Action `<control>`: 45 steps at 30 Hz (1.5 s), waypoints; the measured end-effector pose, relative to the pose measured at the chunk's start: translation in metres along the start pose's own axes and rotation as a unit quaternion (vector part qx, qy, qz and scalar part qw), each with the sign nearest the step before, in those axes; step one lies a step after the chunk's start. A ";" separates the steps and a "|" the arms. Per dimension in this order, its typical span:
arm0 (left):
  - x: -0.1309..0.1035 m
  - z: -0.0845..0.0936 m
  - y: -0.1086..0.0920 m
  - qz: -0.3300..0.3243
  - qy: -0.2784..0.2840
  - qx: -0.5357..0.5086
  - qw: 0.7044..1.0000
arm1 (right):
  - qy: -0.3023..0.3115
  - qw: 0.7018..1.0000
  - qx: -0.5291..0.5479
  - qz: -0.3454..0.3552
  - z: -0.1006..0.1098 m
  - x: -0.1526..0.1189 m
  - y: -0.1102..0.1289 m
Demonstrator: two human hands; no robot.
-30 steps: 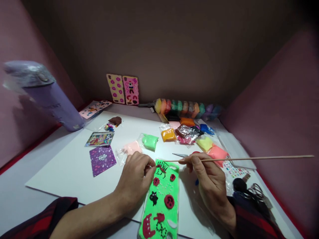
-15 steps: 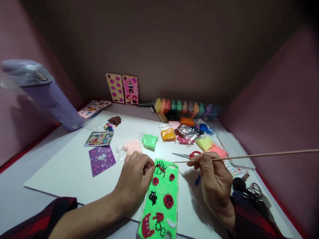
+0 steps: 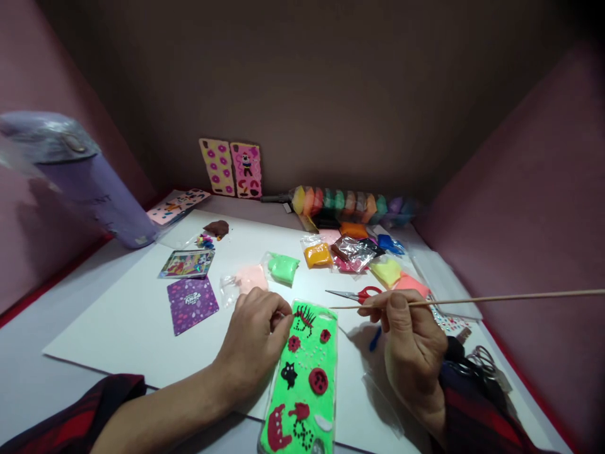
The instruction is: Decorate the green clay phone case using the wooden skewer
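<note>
A phone case [image 3: 305, 372] covered in bright green clay lies on the white board, decorated with red and black shapes, lashes and small dots. At its upper left edge my left hand [image 3: 258, 340] is closed, thumb and forefinger pressed together on the rim; the inner fingertips are partly hidden. My right hand [image 3: 411, 347] pinches a long thin wooden skewer [image 3: 501, 297], which runs out past the right edge of the view. The skewer's pointed tip is by the case's upper right corner; whether it touches is unclear. Behind that hand lie red-handled scissors [image 3: 366, 294].
Packets of green clay [image 3: 284, 268] and pale pink clay [image 3: 253, 279] lie beyond the case. Several more packets and a long row of coloured clay [image 3: 350, 203] sit farther back. Left are a purple card [image 3: 191, 306] and a lilac bottle [image 3: 104, 195]. Keys [image 3: 484, 359] lie right.
The skewer's far end dips slightly and my right hand shifts a little to the right. My left hand and the phone case stay in place; the whole view drifts marginally.
</note>
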State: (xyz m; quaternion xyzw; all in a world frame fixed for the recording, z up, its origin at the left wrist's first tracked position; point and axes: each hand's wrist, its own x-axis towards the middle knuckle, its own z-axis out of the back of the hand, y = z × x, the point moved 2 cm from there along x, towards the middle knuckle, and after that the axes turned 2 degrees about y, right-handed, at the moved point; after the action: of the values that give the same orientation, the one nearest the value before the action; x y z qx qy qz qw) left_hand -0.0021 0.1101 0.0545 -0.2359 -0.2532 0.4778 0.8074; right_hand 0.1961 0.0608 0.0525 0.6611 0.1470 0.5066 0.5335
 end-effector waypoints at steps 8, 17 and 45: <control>0.002 0.002 -0.001 -0.004 0.005 0.002 1.000 | -0.014 1.000 0.007 0.001 0.002 -0.001 0.000; 0.000 0.002 -0.001 -0.002 0.007 0.001 1.000 | -0.008 1.000 0.007 -0.011 0.001 0.000 -0.001; 0.001 0.002 -0.001 -0.004 0.005 0.000 1.000 | -0.025 0.999 0.030 -0.027 0.002 0.002 -0.001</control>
State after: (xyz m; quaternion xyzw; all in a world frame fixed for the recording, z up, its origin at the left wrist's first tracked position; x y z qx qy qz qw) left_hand -0.0022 0.1104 0.0567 -0.2373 -0.2495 0.4737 0.8106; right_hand 0.1987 0.0617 0.0523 0.6853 0.1670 0.4703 0.5304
